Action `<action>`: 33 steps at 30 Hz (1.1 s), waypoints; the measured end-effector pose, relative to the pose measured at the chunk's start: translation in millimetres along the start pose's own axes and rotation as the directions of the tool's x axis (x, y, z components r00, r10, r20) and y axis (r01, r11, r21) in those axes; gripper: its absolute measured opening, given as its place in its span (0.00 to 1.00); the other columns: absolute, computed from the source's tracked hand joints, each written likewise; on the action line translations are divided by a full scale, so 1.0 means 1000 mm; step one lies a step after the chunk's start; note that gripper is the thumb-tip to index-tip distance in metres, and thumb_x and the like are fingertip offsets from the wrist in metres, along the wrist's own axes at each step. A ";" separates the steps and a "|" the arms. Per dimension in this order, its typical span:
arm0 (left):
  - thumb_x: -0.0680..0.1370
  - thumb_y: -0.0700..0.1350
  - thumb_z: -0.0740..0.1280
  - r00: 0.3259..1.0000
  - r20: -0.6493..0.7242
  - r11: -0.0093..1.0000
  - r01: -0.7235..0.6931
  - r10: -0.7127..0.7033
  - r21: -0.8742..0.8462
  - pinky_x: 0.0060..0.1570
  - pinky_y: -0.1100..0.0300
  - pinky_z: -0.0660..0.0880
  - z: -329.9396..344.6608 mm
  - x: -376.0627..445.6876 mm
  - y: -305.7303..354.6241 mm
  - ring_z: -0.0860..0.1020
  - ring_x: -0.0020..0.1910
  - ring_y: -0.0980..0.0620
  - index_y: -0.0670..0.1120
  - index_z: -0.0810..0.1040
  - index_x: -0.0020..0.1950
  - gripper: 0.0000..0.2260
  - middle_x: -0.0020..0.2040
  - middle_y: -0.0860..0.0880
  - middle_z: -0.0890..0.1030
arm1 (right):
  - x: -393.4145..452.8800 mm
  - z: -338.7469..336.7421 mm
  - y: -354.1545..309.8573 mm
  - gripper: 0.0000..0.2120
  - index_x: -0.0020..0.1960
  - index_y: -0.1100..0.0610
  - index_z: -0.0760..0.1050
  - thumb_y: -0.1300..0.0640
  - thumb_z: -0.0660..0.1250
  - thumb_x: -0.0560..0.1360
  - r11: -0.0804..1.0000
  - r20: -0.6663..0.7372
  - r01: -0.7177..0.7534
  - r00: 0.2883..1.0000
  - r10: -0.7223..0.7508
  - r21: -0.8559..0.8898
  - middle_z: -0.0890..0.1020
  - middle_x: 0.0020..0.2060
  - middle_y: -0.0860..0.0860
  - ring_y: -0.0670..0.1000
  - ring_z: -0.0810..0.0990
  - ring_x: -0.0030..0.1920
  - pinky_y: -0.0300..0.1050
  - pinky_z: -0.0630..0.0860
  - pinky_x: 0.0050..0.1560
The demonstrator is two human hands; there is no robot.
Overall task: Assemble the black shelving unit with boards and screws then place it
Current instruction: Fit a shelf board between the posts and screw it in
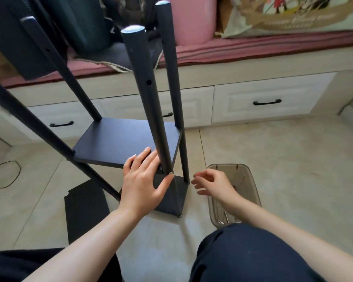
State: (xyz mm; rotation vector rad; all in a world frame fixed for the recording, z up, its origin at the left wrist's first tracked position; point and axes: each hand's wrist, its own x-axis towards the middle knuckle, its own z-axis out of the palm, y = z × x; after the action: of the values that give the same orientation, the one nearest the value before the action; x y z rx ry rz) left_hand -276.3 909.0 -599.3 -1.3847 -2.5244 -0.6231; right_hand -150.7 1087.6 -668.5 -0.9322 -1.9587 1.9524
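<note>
The black shelving unit stands on the tiled floor with several round posts rising toward me; the nearest post (151,110) shows a screw hole. One board (122,141) sits partway up the posts and a lower board (171,198) lies at the floor. My left hand (143,180) lies flat with straight fingers against the front edge of the upper board, thumb touching the nearest post. My right hand (210,184) hovers right of the posts, fingers loosely curled, holding nothing. A loose black board (86,210) lies on the floor at the left.
A clear plastic tray (251,184) with small metal parts lies on the floor at the right, under my right arm. White drawers (267,100) below a red-cushioned bench run along the back. A black cable (6,174) lies at far left. My dark-clothed knees fill the bottom.
</note>
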 end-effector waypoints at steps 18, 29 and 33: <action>0.79 0.63 0.63 0.978 0.206 0.997 0.029 -0.042 0.065 0.76 0.40 0.56 -0.035 0.017 -0.002 0.59 0.79 0.50 0.59 0.70 0.74 0.25 0.76 0.60 0.68 | 0.013 0.081 -0.047 0.12 0.51 0.52 0.70 0.51 0.50 0.85 0.997 0.029 0.048 0.998 -0.047 -0.065 0.79 0.48 0.51 0.42 0.79 0.46 0.34 0.72 0.40; 0.77 0.64 0.65 0.970 0.106 0.958 0.235 -0.220 -0.163 0.60 0.43 0.76 -0.100 0.032 -0.034 0.79 0.61 0.50 0.62 0.78 0.57 0.13 0.51 0.62 0.81 | 0.014 0.117 -0.116 0.11 0.50 0.60 0.66 0.54 0.51 0.85 0.976 0.098 0.211 0.972 -0.215 0.046 0.75 0.35 0.54 0.42 0.76 0.28 0.35 0.73 0.30; 0.75 0.63 0.68 0.950 0.127 0.918 0.309 -0.285 -0.248 0.59 0.50 0.78 -0.119 0.025 -0.058 0.81 0.56 0.55 0.62 0.77 0.61 0.15 0.52 0.60 0.83 | 0.006 0.136 -0.134 0.11 0.54 0.63 0.66 0.55 0.50 0.85 0.970 0.177 0.244 0.955 -0.240 -0.002 0.77 0.37 0.58 0.47 0.75 0.32 0.35 0.73 0.33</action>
State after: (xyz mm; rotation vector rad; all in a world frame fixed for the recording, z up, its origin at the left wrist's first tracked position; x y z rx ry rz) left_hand -342.1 846.7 -499.5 -1.1285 -2.8361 -1.0096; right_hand -269.6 991.3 -554.4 -0.5091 -2.0817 1.9287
